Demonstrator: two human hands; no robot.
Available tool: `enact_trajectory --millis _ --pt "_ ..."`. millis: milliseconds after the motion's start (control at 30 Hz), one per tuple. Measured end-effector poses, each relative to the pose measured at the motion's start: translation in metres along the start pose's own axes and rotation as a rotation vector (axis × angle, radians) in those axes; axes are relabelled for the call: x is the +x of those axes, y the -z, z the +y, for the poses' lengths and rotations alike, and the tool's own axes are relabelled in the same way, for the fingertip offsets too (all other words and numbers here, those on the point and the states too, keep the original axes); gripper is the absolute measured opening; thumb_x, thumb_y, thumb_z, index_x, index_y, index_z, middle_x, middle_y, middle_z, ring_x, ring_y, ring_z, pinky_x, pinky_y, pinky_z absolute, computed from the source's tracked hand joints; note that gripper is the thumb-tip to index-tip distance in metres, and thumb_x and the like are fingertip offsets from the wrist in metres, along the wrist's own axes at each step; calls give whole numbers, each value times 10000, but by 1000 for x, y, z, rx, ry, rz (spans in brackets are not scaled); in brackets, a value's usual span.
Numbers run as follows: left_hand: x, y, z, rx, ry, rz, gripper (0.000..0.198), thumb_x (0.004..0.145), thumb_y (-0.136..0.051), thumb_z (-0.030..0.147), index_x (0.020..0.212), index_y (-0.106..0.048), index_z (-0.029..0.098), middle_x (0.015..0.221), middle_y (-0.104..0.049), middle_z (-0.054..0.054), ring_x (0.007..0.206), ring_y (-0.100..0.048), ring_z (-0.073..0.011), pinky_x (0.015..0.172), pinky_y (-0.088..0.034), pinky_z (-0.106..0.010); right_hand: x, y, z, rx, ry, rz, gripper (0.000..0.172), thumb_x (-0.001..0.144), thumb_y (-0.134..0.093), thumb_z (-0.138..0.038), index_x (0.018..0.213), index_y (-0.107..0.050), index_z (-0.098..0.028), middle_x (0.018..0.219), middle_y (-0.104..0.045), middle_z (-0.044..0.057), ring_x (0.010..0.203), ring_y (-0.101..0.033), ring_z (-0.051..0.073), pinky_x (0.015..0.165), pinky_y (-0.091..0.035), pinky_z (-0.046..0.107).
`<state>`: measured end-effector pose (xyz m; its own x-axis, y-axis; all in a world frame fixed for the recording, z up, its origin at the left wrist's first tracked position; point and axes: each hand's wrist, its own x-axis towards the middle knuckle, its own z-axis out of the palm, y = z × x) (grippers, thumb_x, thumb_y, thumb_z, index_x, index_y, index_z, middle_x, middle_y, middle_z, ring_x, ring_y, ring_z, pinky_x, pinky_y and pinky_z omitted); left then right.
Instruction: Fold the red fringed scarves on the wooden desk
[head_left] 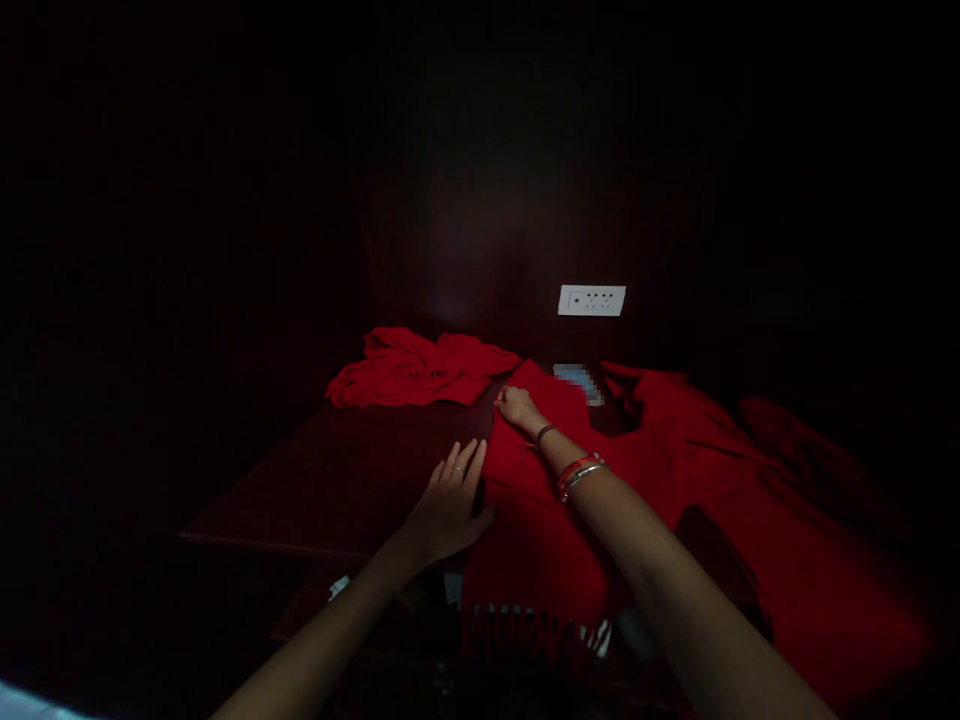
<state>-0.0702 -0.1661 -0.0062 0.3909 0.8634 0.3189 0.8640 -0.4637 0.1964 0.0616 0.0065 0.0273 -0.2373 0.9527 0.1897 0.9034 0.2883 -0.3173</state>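
A red fringed scarf [544,545] lies over the dark wooden table and hangs past its front edge, tassels downward. My right hand [517,408] is closed at the scarf's left side, further back, fingers pinched on its edge. Bracelets circle that wrist. My left hand [450,505], with a ring on one finger, rests nearer to me with fingers stretched out. Its fingertips touch or nearly touch the scarf's left edge, and nothing is in its grasp.
A crumpled red cloth [420,368] sits at the table's back left. More red cloth [720,470] spreads on the right and hangs over the edge. A blurred pale-blue flat item [579,382] lies behind the scarf. A white socket plate [592,301] is on the dark wall.
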Motion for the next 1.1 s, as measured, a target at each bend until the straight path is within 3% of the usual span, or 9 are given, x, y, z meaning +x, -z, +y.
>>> enact_trajectory --millis 100,200,400,533,633,767,967,1100 --pt "-1 0 0 -50 -72 68 536 777 -392 326 1272 -224 210 1340 -196 -83 1229 -112 -251 945 -245 -409 -11 2 -2 -24 66 18 244 787 -417 -245 1002 -465 -139 966 -574 116 892 -539 174 697 -388 230" --pt "-1 -1 -1 -63 -111 55 333 809 -349 290 1126 -426 224 1252 -367 -42 1196 -225 -220 937 -274 -387 -25 13 1 -115 92 37 297 792 -403 -277 1041 -413 -115 981 -556 149 895 -534 210 691 -398 273" --pt "3 3 -2 -61 -111 78 216 810 -341 233 930 -516 190 985 -548 -40 1000 -448 -176 875 -334 -346 -59 47 35 -295 74 41 362 776 -412 -374 1020 -444 -109 995 -542 162 878 -537 233 676 -410 295" --pt "42 13 -10 -139 -109 115 250 822 -295 206 889 -533 173 911 -553 -43 892 -499 -147 831 -361 -299 -77 59 72 -259 113 -76 357 769 -433 -382 977 -489 -97 986 -553 155 901 -528 203 728 -396 262" --pt "86 9 -18 -326 65 104 211 781 -396 228 911 -541 148 1010 -539 -74 1002 -457 -177 892 -306 -305 -83 54 92 -166 103 -46 301 770 -456 -309 990 -482 -105 1004 -552 136 935 -512 180 758 -382 245" --pt "128 -8 -24 -533 338 73 275 670 -552 206 929 -539 115 940 -585 -95 945 -509 -213 836 -361 -304 -82 40 103 -75 65 54 243 757 -475 -216 976 -474 -108 992 -558 132 943 -509 171 765 -379 250" --pt "142 -19 -26 -727 446 126 472 666 -433 24 1125 -395 128 772 -623 -23 688 -588 -116 612 -455 -206 -77 29 109 -1 144 161 185 766 -435 -144 947 -469 -126 969 -568 101 909 -524 139 772 -379 230" --pt "139 -17 -36 -1061 485 132 554 621 -431 0 1143 -387 184 756 -612 11 623 -581 -86 561 -452 -177 -78 26 112 98 179 210 214 752 -451 -127 965 -466 -125 968 -575 95 899 -531 140 779 -385 233"
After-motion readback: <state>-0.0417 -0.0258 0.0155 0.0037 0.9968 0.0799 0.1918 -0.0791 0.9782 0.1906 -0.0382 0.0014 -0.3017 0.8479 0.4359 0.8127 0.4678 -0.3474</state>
